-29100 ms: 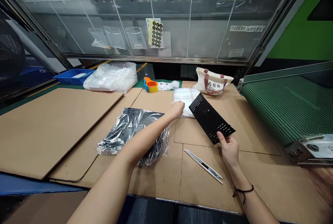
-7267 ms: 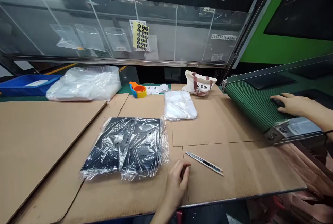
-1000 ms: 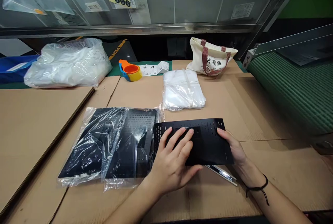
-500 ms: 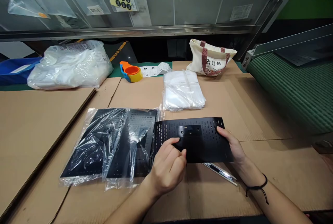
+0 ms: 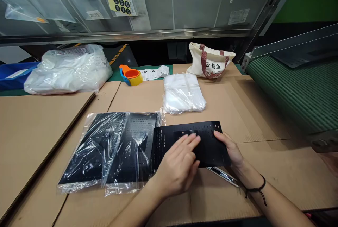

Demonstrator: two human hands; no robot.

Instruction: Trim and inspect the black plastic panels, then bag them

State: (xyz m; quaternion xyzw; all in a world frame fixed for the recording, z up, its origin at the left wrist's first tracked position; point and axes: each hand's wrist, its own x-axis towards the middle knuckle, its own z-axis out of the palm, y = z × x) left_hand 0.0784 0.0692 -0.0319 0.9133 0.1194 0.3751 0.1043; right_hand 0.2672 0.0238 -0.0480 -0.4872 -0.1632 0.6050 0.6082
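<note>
Pinching, the right hand (image 5: 233, 151) is likely steadying the slotted black panel (image 5: 211, 149). Left hand (image 5: 175, 167), fingers (image 5: 194, 143) together, is touching it.

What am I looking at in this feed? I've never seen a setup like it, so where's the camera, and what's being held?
There's no machine arm here: these are a person's bare hands, seen from a camera on their head looking forward and down. The right hand grips the right end of a thin black panel with slots. The left hand has its fingers stretched over the panel's face.

On the cardboard surface, bagged black panels lie to the left, a stack of clear bags sits behind, and a cutter is partly hidden by the held panel. A cloth tote stands farther back; a green belt is at right.
</note>
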